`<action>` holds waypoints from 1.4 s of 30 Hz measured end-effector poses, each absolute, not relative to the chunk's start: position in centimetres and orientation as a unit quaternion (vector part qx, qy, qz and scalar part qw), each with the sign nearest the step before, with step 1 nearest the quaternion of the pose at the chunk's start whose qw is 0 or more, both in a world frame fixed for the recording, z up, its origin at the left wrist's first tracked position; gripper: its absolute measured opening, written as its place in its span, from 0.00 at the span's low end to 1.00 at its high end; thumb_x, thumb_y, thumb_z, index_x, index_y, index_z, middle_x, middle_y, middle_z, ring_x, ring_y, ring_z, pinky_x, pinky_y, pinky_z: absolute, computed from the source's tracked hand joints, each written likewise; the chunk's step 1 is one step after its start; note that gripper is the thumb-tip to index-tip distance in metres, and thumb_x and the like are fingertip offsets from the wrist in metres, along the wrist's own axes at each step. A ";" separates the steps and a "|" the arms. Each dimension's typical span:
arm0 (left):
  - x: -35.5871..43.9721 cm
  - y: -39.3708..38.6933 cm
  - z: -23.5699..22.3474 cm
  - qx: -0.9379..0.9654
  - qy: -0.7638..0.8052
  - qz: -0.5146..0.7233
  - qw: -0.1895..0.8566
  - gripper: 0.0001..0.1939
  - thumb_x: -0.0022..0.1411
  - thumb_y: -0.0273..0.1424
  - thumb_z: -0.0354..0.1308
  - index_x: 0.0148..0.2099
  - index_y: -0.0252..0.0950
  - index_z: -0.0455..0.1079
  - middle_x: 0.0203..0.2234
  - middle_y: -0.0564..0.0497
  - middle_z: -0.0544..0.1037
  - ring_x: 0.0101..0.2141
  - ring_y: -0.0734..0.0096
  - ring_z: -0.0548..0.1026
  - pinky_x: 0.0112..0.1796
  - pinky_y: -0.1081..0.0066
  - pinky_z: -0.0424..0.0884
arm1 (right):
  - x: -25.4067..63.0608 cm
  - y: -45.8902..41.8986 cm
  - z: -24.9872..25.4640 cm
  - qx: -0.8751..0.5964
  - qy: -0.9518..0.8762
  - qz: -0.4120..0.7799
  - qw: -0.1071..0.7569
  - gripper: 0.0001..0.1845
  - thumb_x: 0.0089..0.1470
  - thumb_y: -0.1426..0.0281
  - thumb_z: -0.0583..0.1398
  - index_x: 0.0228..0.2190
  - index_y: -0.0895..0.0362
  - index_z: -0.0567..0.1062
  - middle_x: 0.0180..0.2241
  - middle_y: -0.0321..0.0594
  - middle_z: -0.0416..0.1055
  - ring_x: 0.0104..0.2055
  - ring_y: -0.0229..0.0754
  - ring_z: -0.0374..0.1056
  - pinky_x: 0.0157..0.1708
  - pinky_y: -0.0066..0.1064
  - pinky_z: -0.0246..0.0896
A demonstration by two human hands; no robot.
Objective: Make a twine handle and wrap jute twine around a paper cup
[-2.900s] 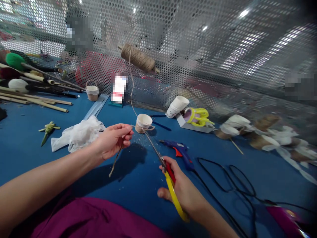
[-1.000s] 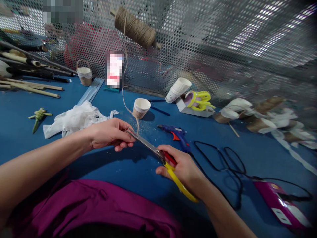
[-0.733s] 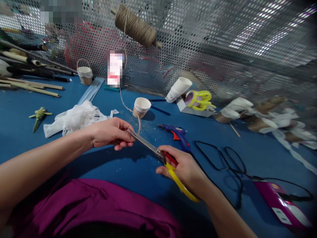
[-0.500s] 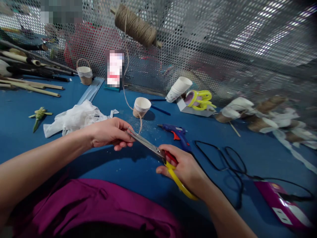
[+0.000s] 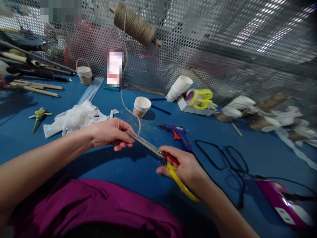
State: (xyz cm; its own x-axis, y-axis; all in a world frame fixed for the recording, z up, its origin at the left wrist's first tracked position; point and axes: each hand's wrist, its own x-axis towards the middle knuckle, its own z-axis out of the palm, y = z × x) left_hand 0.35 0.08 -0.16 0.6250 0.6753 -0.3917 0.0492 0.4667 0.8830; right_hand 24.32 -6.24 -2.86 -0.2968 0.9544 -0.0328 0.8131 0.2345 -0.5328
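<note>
Twine (image 5: 140, 125): strand is led from the spool (image 5: 135, 25) past the paper cup (image 5: 140, 110) to the scissors (image 5: 150, 144); contact with the cup cannot be told.
Left hand (image 5: 109, 134): fingers are pinched together, apparently on the twine; the exact hold is hidden by the blades.
Right hand (image 5: 184, 163): fingers are curled round the scissor handles; blades look nearly together.
Change: blade tips, pictured at the cup about three seconds ago, are now laid across the left fingertips.
Cup: upright on the blue surface (image 5: 148, 175), touched by neither hand.
Meaning: work is judged to be shifted from cup to strand; no severed piece is seen.
</note>
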 end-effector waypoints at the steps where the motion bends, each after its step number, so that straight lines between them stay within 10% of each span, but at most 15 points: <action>1: 0.4 0.1 -0.1 0.475 0.385 0.205 0.764 0.04 0.45 0.19 0.59 0.22 0.31 0.71 0.15 0.50 0.71 0.12 0.81 0.63 0.13 0.81 0.59 | 24.4 -6.2 -2.9 -0.572 -0.771 0.235 0.152 0.18 0.41 0.54 0.63 0.30 0.54 0.72 0.21 0.32 0.61 0.23 0.35 0.56 0.24 0.26 0.56; 19: 0.4 -0.5 -0.1 0.462 0.329 0.265 0.780 0.04 0.53 0.23 0.57 0.27 0.30 0.65 0.20 0.54 0.70 0.17 0.84 0.65 0.19 0.81 0.61 | 24.0 -5.8 -4.0 -0.597 -0.800 0.049 0.018 0.21 0.46 0.70 0.60 0.45 0.57 0.72 0.37 0.48 0.74 0.40 0.51 0.70 0.38 0.42 0.65; 27: 1.2 -1.5 0.0 0.440 0.317 0.247 0.803 0.02 0.54 0.22 0.56 0.30 0.29 0.65 0.22 0.54 0.71 0.19 0.84 0.66 0.20 0.81 0.61 | 20.0 -5.2 0.0 -0.480 -0.764 0.240 0.358 0.08 0.52 0.70 0.58 0.36 0.56 0.73 0.32 0.37 0.72 0.31 0.35 0.69 0.30 0.26 0.67; 42: 1.2 -1.5 -0.1 0.443 0.321 0.210 0.810 0.07 0.54 0.28 0.60 0.33 0.31 0.64 0.22 0.53 0.72 0.17 0.83 0.65 0.19 0.80 0.59 | 19.0 -4.6 -0.6 -0.405 -0.792 0.197 0.412 0.05 0.51 0.79 0.58 0.28 0.57 0.71 0.28 0.35 0.68 0.32 0.34 0.65 0.32 0.28 0.62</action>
State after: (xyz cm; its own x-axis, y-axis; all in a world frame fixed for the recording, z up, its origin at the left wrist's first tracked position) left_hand 1.24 -1.54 -0.07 0.7055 0.6252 -0.3337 -0.0571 0.5195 0.8526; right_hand 19.00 -4.60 -0.60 -0.3325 0.8043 0.4926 0.4806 0.5939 -0.6453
